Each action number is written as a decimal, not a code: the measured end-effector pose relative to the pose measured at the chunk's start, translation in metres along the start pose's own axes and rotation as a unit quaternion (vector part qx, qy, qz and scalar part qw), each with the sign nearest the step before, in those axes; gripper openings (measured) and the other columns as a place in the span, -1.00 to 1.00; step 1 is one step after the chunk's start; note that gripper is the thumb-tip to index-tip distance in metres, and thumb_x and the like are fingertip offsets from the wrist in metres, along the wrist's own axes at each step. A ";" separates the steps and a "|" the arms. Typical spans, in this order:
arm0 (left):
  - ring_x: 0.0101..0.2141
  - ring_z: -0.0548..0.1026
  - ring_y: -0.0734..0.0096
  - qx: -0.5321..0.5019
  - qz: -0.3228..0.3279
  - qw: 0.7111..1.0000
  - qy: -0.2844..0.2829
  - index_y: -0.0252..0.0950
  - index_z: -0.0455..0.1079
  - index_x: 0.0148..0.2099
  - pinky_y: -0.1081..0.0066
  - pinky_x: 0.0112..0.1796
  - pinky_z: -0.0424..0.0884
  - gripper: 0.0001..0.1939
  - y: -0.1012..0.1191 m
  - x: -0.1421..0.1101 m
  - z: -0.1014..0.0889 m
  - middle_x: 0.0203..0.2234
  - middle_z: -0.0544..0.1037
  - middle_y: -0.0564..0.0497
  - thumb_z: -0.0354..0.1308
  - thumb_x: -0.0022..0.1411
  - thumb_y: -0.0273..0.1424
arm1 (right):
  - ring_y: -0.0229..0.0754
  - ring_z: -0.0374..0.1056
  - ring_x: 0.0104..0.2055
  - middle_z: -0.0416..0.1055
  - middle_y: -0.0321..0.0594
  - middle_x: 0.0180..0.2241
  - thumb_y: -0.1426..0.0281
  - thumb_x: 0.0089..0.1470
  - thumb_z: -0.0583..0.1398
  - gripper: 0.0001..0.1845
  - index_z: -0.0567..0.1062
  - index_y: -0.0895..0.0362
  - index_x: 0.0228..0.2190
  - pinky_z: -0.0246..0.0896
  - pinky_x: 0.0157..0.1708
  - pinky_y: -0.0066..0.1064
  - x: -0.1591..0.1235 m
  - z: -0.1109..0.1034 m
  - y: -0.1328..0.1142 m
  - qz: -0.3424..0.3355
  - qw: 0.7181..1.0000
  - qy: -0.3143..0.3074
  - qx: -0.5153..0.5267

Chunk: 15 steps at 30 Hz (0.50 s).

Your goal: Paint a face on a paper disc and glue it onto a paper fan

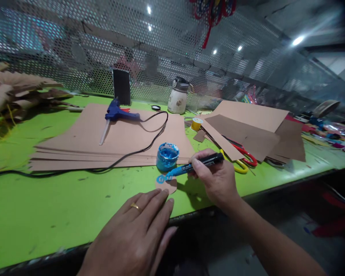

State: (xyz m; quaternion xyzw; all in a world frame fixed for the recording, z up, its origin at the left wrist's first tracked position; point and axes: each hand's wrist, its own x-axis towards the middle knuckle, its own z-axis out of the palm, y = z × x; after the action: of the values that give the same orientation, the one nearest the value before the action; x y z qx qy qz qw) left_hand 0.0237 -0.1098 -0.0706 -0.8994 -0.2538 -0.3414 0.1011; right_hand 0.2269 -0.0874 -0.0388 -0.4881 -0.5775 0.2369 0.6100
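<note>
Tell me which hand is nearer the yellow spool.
Right. The right hand is in front of the yellow spool; the left hand is farther toward the person, leftward.

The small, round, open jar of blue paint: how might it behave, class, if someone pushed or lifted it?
The jar looks squat, so a gentle push would probably slide it rather than tip it. Blue paint smears its upper part, so if wet, it may feel slippery. Being open-topped, it could spill if tilted sharply.
</note>
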 end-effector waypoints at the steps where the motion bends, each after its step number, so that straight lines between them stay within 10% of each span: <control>1: -0.03 0.44 0.16 0.001 -0.002 1.000 0.000 -0.37 0.47 -0.01 0.20 -0.04 0.33 -0.72 0.000 0.000 0.000 0.00 0.51 -0.11 0.06 0.30 -0.40 | -0.31 0.32 -0.58 0.40 -0.37 -0.59 0.37 0.05 0.25 -0.90 0.45 0.12 -0.46 0.28 -0.51 -0.45 0.000 0.000 0.000 0.011 1.000 0.004 0.020; 15: -0.03 0.47 0.21 0.039 0.000 0.999 0.007 -0.31 0.42 0.02 0.20 -0.06 0.41 -0.73 0.004 -0.001 0.002 -0.01 0.52 -0.06 0.03 0.32 -0.43 | -0.34 0.25 -0.61 0.36 -0.38 -0.62 0.34 0.07 0.25 -0.85 0.41 0.16 -0.39 0.13 -0.59 -0.50 0.032 -0.005 -0.004 0.003 0.973 0.070 0.219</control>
State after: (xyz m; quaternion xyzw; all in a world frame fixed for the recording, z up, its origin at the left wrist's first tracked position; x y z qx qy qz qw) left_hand 0.0260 -0.1127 -0.0729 -0.8925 -0.2661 -0.3371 0.1377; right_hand 0.2378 -0.0636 -0.0193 -0.3599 -0.4661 0.3244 0.7403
